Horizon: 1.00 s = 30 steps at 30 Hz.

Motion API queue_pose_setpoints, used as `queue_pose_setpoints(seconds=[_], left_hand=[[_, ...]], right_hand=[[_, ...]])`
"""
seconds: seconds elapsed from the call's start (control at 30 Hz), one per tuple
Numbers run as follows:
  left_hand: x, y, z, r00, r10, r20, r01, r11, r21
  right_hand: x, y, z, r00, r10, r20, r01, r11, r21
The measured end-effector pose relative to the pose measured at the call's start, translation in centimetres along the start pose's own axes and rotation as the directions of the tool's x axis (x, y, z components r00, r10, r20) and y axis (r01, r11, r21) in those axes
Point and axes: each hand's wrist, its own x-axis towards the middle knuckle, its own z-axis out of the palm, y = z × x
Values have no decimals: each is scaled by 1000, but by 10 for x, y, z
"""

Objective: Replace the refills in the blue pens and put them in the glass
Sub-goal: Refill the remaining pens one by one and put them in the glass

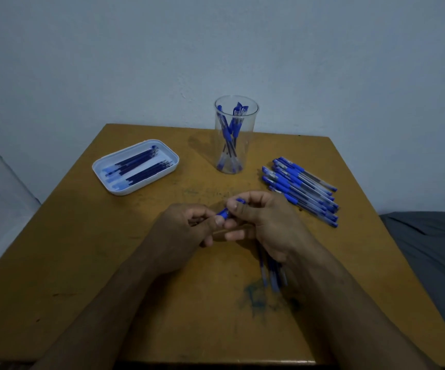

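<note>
Hands meet mid-table: left hand [189, 225], right hand [264, 222] pinch blue pen [225, 212].

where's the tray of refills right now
In the head view, the white tray of refills sits on the table's far left, left of the glass.

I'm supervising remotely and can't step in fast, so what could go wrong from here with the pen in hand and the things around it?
1. Both the left hand and right hand grip one blue pen; a small part could slip and roll off the table.
2. The tall glass holds leaning pens; a careless drop-in might tip it.
3. Loose pieces under the right wrist could be swept off or mixed with the pen pile.
</note>
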Motion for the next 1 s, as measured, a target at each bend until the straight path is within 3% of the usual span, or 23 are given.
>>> queue_pose_setpoints(seconds=[0.4,0.57,0.67,0.83,0.93,1.0], left_hand=[[-2,-7,-3,994,101,32,-100,995,-23],[-3,-6,-5,993,112,44,-111,993,-33],[-4,-5,-6,995,96,35,-92,992,-87],[-4,-4,-6,998,6,-58,-13,993,-121],[-1,-6,-7,969,-70,-236,39,990,-132],[0,-8,-10,938,-88,-335,42,989,-141]], right_hand=[[0,-3,-9,996,-23,90,31,995,-92],[0,-2,-9,994,-24,110,33,996,-81],[-1,-6,-11,992,-43,118,42,999,10],[-2,-7,-8,995,-99,6,99,995,-22],[1,-2,-8,943,-286,-172,216,916,-339],[2,1,-7,913,-383,-145,210,741,-638]])
